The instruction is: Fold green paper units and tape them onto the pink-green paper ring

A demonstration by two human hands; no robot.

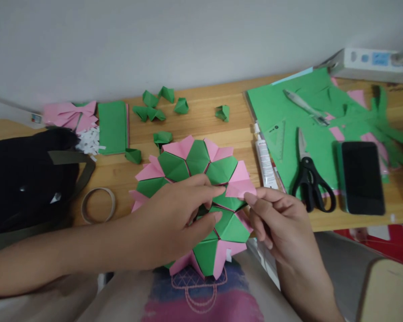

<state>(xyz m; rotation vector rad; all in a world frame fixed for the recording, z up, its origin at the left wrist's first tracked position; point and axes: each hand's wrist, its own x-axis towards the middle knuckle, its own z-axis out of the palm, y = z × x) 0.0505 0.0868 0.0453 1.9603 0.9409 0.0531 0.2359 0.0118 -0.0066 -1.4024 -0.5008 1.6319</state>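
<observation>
while the left hand [174, 208] reaches across the round paper piece [197, 156], its forefinger and thumb are apart, both resting on the green folds, and nothing is clamped between them. over on the right side of the round paper piece, the right hand [285, 219] has a pink flap [240, 185] nipped at its outer corner, thumb and fingers together on the paper. and the round paper piece itself, green units with pink points, sits at the near edge of the wooden table [201, 120], its lower part in front of the person's printed top [201, 295]. just right of it lies a white glue tube [266, 165]; farther right, black-handled scissors [308, 179] and a dark phone [362, 179] are on green sheets [262, 107], with a clear triangle ruler [277, 138] and a pen-like tool [304, 105] there too. beyond the round paper piece, small green folded pieces [181, 106] are scattered, and to its left come a green paper stack [112, 127], pink folded paper [70, 114], white scraps [88, 141], a tape ring [98, 205] and, farthest left, a black bag [27, 179].
</observation>
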